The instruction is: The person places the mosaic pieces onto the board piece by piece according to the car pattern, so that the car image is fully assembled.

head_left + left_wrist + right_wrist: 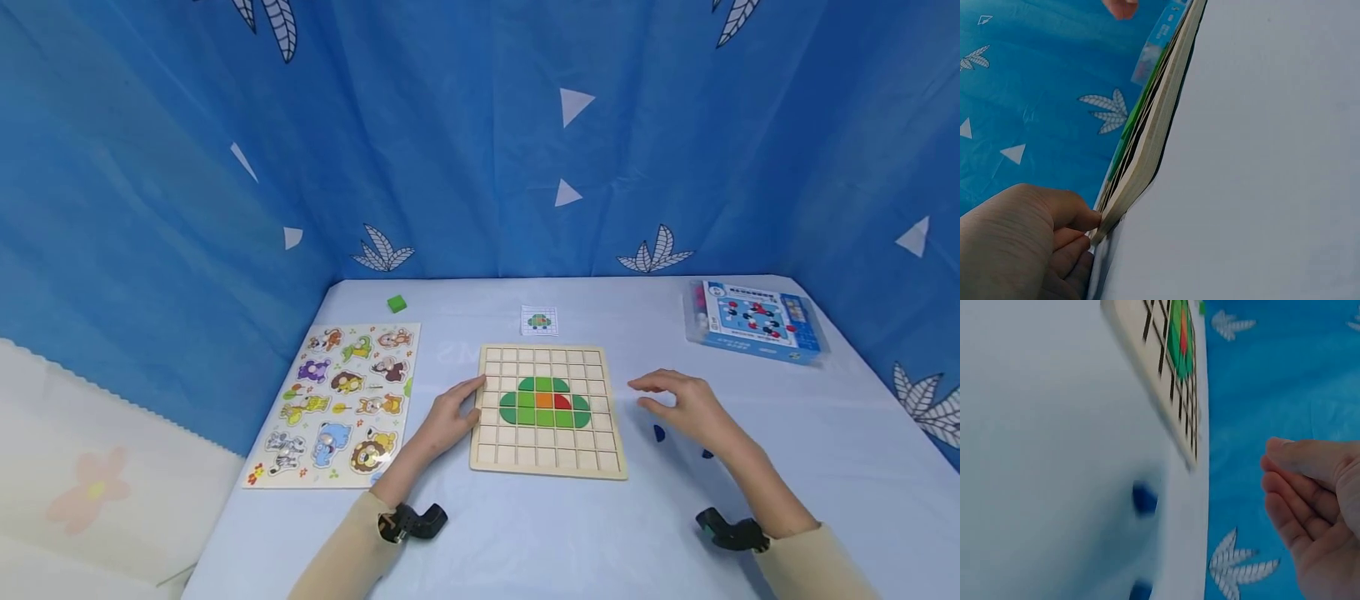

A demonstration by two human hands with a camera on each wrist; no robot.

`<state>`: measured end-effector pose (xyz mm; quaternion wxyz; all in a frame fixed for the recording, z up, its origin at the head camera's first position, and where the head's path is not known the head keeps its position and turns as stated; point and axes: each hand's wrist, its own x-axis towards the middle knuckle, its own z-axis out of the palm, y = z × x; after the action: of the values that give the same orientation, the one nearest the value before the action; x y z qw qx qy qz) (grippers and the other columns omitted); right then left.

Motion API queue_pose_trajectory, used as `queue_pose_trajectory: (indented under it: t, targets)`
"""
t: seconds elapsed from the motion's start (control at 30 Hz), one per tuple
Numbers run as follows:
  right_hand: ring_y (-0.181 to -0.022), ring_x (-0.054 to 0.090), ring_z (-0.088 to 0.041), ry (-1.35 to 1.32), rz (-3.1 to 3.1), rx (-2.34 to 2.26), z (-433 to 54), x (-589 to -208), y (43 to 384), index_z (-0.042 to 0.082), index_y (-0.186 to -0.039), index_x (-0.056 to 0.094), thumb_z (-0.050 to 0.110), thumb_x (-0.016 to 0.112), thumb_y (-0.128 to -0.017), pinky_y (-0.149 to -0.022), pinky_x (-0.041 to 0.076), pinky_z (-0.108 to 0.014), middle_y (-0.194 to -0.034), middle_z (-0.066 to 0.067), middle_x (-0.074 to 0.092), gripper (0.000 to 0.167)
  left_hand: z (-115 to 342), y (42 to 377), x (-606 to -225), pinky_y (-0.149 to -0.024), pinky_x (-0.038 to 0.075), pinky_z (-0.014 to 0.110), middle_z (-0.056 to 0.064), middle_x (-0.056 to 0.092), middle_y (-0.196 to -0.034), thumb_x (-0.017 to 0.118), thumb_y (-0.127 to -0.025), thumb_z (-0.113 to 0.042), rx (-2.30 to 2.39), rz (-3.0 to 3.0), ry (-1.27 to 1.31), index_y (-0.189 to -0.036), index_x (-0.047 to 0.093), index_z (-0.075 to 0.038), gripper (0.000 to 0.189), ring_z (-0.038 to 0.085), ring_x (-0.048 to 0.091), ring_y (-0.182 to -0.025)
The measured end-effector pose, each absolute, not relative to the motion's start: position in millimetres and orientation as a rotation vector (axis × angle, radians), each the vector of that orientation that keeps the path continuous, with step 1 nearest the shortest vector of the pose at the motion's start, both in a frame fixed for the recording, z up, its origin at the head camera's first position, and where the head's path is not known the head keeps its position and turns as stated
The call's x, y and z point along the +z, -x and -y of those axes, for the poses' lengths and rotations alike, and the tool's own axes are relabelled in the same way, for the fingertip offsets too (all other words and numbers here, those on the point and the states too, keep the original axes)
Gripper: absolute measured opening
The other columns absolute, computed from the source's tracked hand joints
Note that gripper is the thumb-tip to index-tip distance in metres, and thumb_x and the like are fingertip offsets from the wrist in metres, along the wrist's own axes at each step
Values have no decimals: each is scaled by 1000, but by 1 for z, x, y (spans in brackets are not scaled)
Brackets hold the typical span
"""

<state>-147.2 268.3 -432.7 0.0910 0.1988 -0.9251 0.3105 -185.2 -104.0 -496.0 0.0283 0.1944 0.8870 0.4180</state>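
Note:
A wooden grid board (547, 458) lies in the middle of the table. Set in its cells are green pieces (527, 417), an orange square (544, 401) and a red quarter-round piece (562, 402). Along the board's left edge, the thumb and fingertips of my left hand (447, 421) touch the wood; the left wrist view shows them at the board's corner (1124, 197). My right hand (690, 408) hovers to the right of the board, its fingers loosely bent with nothing between them. Below it two small dark blue pieces (659, 433) lie on the table.
Left of the board is an animal peg puzzle (345, 408), and behind that a green block (397, 304). Beyond the board lies a small pattern card (539, 321). A clear-sided box (757, 321) stands at the back right. Blue curtain (480, 167) hangs behind the table.

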Motion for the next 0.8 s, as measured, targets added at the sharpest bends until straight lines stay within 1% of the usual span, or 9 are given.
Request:
queue_pose_trajectory:
  t: [0.17,0.27,0.47,0.67,0.8]
  targets:
    - [-86,64,-30,-467,2841,863,-297,-437,129,2,-100,71,-3,72,-77,-71,56,-48,-94,-8,68,23,105,186,-496,-109,32,34,10,45,-141,60,-86,-2,1293,-2741,-608,-140,45,-6,56,24,39,-131]
    - [-87,64,-30,-467,2871,862,-304,-446,121,2,-101,71,-5,72,-76,-72,56,-46,-96,-8,68,26,104,186,-495,-109,32,35,11,45,-141,60,-86,-1,1300,-2742,-622,-140,45,-5,56,25,40,-130]
    - [-93,63,-29,-501,2889,871,-302,-461,115,5,-104,71,-6,74,-73,-78,54,-46,-100,-7,68,33,104,187,-495,-109,32,35,11,45,-141,59,-86,-2,1309,-2737,-641,-140,45,-4,55,25,40,-131]
    - [-88,64,-27,-478,2862,816,-296,-468,116,5,-99,71,-3,77,-72,-75,55,-45,-94,-5,67,29,104,186,-495,-109,31,36,12,45,-141,59,-86,-1,1316,-2733,-634,-140,45,-4,56,26,39,-131]
    - [-90,63,-28,-484,2835,801,-292,-471,116,4,-101,71,-1,79,-70,-75,55,-46,-96,-7,67,32,104,186,-497,-109,31,35,12,45,-141,59,-86,-1,1307,-2732,-623,-140,44,-4,56,25,39,-131]
